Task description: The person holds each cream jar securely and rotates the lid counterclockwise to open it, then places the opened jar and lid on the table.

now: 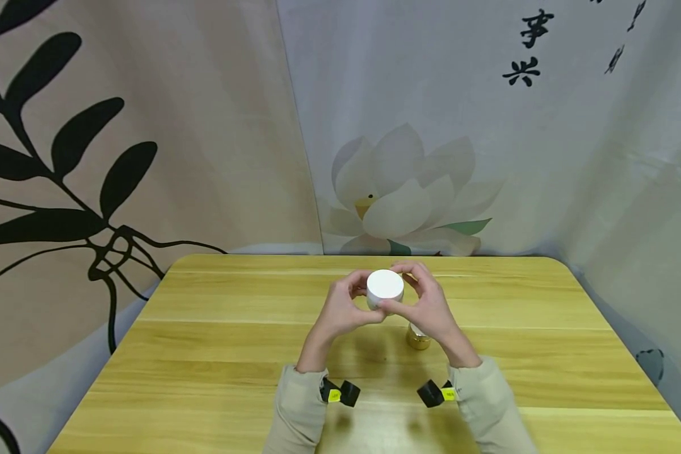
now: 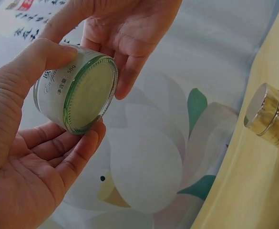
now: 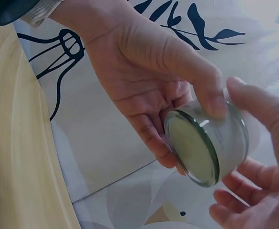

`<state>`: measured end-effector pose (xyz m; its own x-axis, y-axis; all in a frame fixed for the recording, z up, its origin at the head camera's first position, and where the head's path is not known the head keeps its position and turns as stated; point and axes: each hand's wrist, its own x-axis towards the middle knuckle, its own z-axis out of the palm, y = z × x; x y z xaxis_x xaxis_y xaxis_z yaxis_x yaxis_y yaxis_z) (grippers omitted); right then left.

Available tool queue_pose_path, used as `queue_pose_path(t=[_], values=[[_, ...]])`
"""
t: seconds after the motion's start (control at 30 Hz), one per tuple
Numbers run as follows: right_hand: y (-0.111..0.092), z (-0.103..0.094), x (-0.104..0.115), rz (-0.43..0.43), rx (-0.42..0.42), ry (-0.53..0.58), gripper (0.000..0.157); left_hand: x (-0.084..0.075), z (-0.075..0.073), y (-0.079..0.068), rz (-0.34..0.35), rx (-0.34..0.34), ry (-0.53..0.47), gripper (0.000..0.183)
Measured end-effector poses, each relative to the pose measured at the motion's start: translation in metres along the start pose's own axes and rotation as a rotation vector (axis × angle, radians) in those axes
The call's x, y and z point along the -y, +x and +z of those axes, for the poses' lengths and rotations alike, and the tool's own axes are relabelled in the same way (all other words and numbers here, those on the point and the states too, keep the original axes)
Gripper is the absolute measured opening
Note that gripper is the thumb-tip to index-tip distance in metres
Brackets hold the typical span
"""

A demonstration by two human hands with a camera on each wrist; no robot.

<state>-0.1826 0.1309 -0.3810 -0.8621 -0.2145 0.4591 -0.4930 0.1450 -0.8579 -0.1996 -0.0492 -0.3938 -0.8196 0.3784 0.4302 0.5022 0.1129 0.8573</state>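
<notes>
A cream jar point(image 1: 384, 287) with a white round top and a thick clear glass base is held up above the table between both hands. In the left wrist view its pale greenish bottom and printed "50g" side face the camera. My left hand point(image 1: 342, 309) grips the jar from the left, thumb pressed on its side and fingers curled beneath. From the other side my right hand point(image 1: 429, 306) holds the jar's top part, thumb in front and fingers around the far edge. Below the right hand stands a small gold container point(image 1: 418, 338) with a light top, partly hidden.
The wooden table point(image 1: 215, 353) spreads out under both forearms. Behind it hangs a pale cloth backdrop point(image 1: 215, 126) printed with dark leaves, a lotus and characters. A dark camera point(image 1: 350, 393) sits on the left wrist, and another camera point(image 1: 430, 393) on the right wrist.
</notes>
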Motion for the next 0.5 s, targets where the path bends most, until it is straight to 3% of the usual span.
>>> queue_pose_path(t=[0.3, 0.5], values=[[0.0001, -0.0065, -0.0043, -0.051, 0.115, 0.037, 0.045, 0.0015, 0.0, 0.0012, 0.022, 0.013, -0.021, 0.047], [-0.0011, -0.0045, -0.0032, -0.014, 0.068, 0.031, 0.057, -0.0059, 0.0005, 0.0007, 0.007, 0.012, -0.008, 0.049]])
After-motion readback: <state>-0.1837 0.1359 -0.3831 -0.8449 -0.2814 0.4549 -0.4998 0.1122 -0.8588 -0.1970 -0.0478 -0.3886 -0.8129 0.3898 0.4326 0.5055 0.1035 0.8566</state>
